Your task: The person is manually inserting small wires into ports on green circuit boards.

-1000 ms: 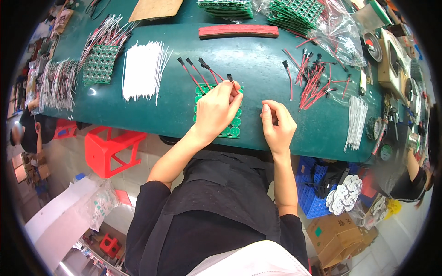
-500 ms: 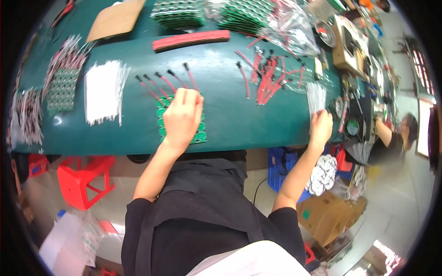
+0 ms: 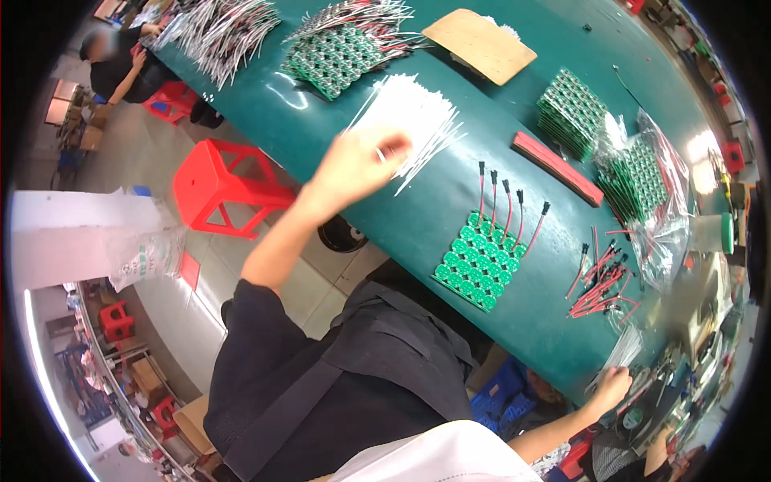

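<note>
My left hand (image 3: pixel 361 165), slightly blurred, is over the near edge of a pile of thin white wires (image 3: pixel 422 116). Its fingers curl toward the thumb, and whatever lies between them is too unclear to name. Far to the right, my right hand (image 3: pixel 613 387) has its fingers closed on the near end of a smaller bundle of white wires (image 3: pixel 626 347). Between my hands a green circuit board panel (image 3: pixel 480 261) of round pieces lies flat. Several red-black leads (image 3: pixel 507 210) with black connectors stick out from its far edge.
Loose red leads (image 3: pixel 601 285) lie right of the panel. Beyond are a red strip (image 3: pixel 557 169), stacked green boards (image 3: pixel 572 112), plastic bags and brown cardboard (image 3: pixel 479 46). Wired boards (image 3: pixel 333 60) stand at the far left. A red stool (image 3: pixel 221 189) is beside the table; a co-worker (image 3: pixel 120 68) sits beyond.
My left hand has left the circuit board panel and moved left to the white wire pile. The view has swung left and tilted. My right hand stays at the smaller bundle.
</note>
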Tool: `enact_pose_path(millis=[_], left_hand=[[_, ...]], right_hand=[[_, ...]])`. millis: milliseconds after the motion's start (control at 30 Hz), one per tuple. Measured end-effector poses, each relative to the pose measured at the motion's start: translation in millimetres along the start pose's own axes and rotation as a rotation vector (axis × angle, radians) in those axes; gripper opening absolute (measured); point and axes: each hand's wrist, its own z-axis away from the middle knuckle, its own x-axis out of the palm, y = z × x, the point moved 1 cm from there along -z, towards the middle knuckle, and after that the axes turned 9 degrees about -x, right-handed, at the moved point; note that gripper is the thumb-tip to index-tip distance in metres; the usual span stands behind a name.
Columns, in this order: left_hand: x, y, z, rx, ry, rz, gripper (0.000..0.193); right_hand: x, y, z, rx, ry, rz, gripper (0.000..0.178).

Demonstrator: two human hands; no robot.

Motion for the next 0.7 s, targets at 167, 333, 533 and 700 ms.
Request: enact_pose_path(millis=[167,333,533,700], left_hand=[[-23,-43,-47,-0.105,0.087,-0.428,0.017],[-17,-50,-64,-0.123,-0.073,-0.64,0.018],[-19,-60,-70,-0.059,-0.074,-0.556,0.018],[-30,-61,-73,-0.415,-0.258,0.03,0.019]], right_hand=[[-6,-6,-5,-0.023,-0.004,0.023,0.023],[13,17,-5,-0.071,0.043,0.006,0.02],[9,35,0,-0.118,0.152,-0.257,0.015],[-33,12,8,0.077,-0.051,-0.749,0.01]])
